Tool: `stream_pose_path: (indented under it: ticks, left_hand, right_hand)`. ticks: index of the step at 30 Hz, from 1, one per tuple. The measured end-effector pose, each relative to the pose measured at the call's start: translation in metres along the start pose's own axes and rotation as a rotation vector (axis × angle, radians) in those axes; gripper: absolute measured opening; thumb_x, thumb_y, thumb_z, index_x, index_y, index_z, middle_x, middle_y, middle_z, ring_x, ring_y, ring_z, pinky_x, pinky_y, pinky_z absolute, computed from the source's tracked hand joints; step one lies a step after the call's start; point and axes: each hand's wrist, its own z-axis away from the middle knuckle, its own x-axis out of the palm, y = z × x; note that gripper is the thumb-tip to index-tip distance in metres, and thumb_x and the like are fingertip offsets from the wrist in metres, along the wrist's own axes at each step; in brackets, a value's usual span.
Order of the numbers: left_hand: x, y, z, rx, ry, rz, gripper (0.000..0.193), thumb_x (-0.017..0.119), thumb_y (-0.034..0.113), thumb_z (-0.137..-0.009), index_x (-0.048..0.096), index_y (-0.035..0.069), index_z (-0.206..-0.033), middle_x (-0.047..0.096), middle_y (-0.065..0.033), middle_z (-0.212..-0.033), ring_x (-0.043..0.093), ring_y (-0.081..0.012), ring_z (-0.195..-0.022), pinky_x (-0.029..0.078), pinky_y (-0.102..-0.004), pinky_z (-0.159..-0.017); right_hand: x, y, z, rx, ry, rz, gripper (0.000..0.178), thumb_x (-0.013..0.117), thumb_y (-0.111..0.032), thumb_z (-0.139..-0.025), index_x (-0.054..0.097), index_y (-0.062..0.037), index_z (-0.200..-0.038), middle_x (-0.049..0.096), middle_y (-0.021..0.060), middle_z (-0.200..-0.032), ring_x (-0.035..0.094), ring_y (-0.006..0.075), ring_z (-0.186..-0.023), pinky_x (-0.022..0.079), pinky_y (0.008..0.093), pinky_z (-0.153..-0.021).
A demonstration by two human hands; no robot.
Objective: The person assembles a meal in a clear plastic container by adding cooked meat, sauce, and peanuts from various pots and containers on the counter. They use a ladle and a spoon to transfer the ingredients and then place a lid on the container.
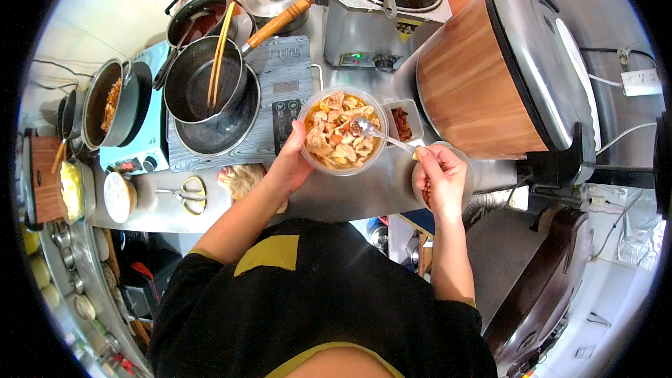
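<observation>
My left hand (294, 161) is closed on the left rim of a round clear plastic bowl (313, 159), which is full of sliced meat in orange broth (336, 129). In my right hand (442, 175) is a metal spoon (392, 141), pinched by its handle, with its tip over the meat inside the bowl. Just right of the bowl stands a small white square dish (416, 120) of dark red pieces. Partly under my right hand is another round tub (463, 185) holding small reddish-brown bits.
A black pan (189, 101) with chopsticks (222, 56) across it sits on an induction cooker (297, 63). At the back stands a metal heated pot (360, 35); a large wood-patterned cooker (469, 84) is at right. Scissors (189, 196) and a cloth (241, 180) lie near the front edge.
</observation>
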Motion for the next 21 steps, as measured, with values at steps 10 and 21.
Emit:
stream_pose_path:
  ticks: [10, 21]
  left_hand:
    - [-0.002, 0.004, -0.001, 0.031, -0.022, -0.016, 0.077, 0.042, 0.063, -0.088, 0.029, 0.009, -0.142, 0.038, -0.0083, -0.143, 0.038, -0.0234, -0.131, 0.029, -0.0422, -0.109]
    - [0.004, 0.002, -0.006, 0.036, -0.061, -0.014, 0.076, 0.042, 0.062, -0.089, 0.028, 0.009, -0.142, 0.04, -0.0085, -0.141, 0.04, -0.0232, -0.129, 0.032, -0.0428, -0.107]
  right_hand:
    - [-0.024, 0.005, -0.007, 0.058, 0.093, -0.176, 0.013, 0.063, -0.014, -0.088, 0.061, -0.0031, -0.081, 0.05, -0.0002, -0.054, 0.044, 0.0084, -0.042, 0.034, 0.0216, -0.04]
    - [0.01, 0.01, 0.004, -0.091, 0.03, -0.008, 0.015, 0.064, -0.014, -0.088, 0.062, -0.0015, -0.08, 0.054, -0.0007, -0.054, 0.046, 0.0049, -0.044, 0.033, 0.0188, -0.041]
